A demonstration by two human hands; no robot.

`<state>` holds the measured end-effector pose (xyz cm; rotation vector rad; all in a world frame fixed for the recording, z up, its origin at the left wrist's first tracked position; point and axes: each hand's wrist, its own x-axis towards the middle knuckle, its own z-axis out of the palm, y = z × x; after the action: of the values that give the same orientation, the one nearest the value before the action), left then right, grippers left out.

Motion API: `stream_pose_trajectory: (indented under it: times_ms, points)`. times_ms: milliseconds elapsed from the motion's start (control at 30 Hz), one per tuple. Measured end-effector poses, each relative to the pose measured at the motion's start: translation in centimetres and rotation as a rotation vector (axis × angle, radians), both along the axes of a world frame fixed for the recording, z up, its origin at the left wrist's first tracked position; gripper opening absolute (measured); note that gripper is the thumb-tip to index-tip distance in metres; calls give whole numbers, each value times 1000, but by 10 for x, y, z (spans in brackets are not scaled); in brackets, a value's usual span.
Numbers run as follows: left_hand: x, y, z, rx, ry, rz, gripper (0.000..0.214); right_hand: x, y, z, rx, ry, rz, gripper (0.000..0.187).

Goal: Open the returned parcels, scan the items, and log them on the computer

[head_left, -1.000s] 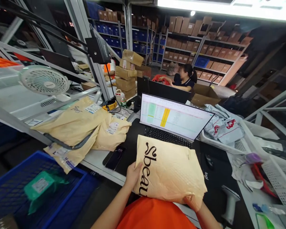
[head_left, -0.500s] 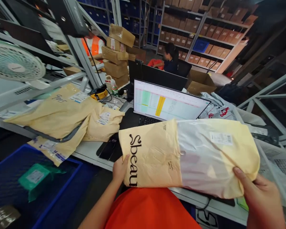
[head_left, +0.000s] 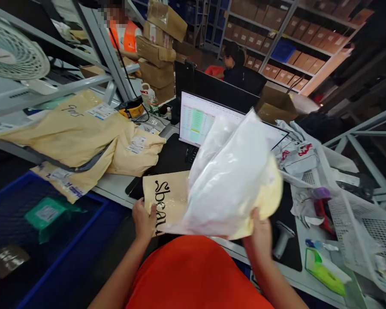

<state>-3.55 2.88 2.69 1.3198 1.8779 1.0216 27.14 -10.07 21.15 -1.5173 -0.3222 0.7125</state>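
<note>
Both hands hold a cream poly mailer bag (head_left: 169, 199) with black "Sbeau" lettering, and a white translucent plastic part (head_left: 228, 176) rises from it, folded upward. My left hand (head_left: 143, 221) grips its lower left edge, and my right hand (head_left: 259, 231) holds the cream underside near the right end. The bag hides part of the laptop (head_left: 206, 122) behind it. To the left, a heap of similar cream mailers with printed labels (head_left: 83, 133) lies on the white desk (head_left: 114, 193).
A blue crate (head_left: 64, 255) sits low on the left. A barcode scanner (head_left: 281, 238) lies right of my right hand, and a white plastic basket (head_left: 360, 231) stands at the right. A fan (head_left: 9, 51), stacked cardboard boxes (head_left: 156, 64) and two co-workers are further back.
The bag has swung from lying flat across my view to a steep tilt, its white part lifted upward. My right hand has moved down and inward, toward my left hand.
</note>
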Motion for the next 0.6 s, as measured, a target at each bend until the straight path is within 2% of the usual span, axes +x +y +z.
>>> stream_pose_trajectory:
  times_ms: [67,133,167,233,300,367,433,500,600]
  points:
    - [14,-12,5,-77,-440,-73,73,-36,19,-46,-65,83,165,64]
    - [27,-27,8,-294,-781,-191,73,-60,31,-83,-206,153,463,54]
    - [33,-33,9,-386,-845,-234,71,-65,33,-97,-286,186,613,47]
    - [39,-42,9,-460,-759,-251,65,-64,32,-115,-423,242,839,34]
    - [42,-44,6,-437,-578,-208,60,-48,26,-123,-500,264,927,30]
    - [41,-40,3,-417,-444,-187,49,-19,15,-124,-565,240,954,29]
    - [40,-33,0,-400,-359,-188,38,19,1,-120,-624,162,895,28]
    - [37,-27,1,-353,-243,-176,29,64,-20,-116,-679,42,753,30]
    - [30,-22,10,-231,-54,-137,19,128,-63,-114,-797,-192,444,36]
